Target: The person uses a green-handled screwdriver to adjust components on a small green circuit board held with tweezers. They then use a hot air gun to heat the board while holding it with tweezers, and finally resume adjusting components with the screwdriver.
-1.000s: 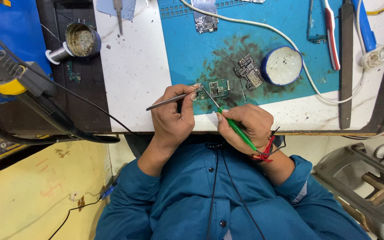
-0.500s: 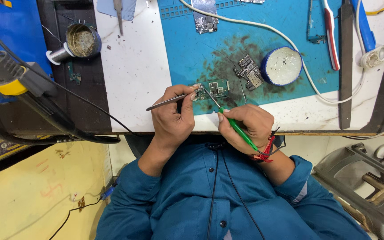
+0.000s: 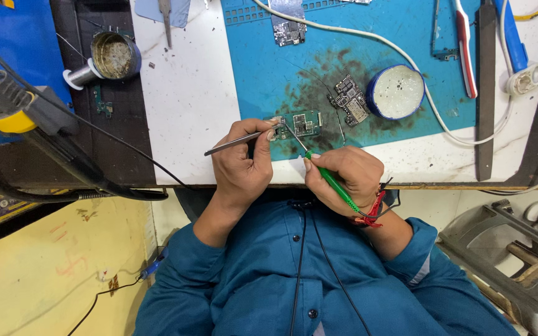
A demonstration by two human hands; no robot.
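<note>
Quick count, all relative to stained blue rubber work mat [image 3: 368, 50]: three small circuit boards on it – green one [image 3: 303, 123] at near edge, dark one [image 3: 351, 107] mid-mat, one [image 3: 289, 28] at far edge. One round blue-rimmed tin [image 3: 396, 91] on mat. Two hands at near edge.

A small green rectangular circuit board [image 3: 304, 123] is lying on a teal rubber mat [image 3: 400, 37] showing dark smudges; a green-handled soldering tool [image 3: 334, 182] is crossing it.

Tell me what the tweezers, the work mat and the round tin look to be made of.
Tweezers: bare metal, grey with a dull sheen. Work mat: likely silicone or rubber, matte teal with moulded ridges, stained dark. Round tin: probably metal with a blue wall, holding pale, waxy paste.
</note>
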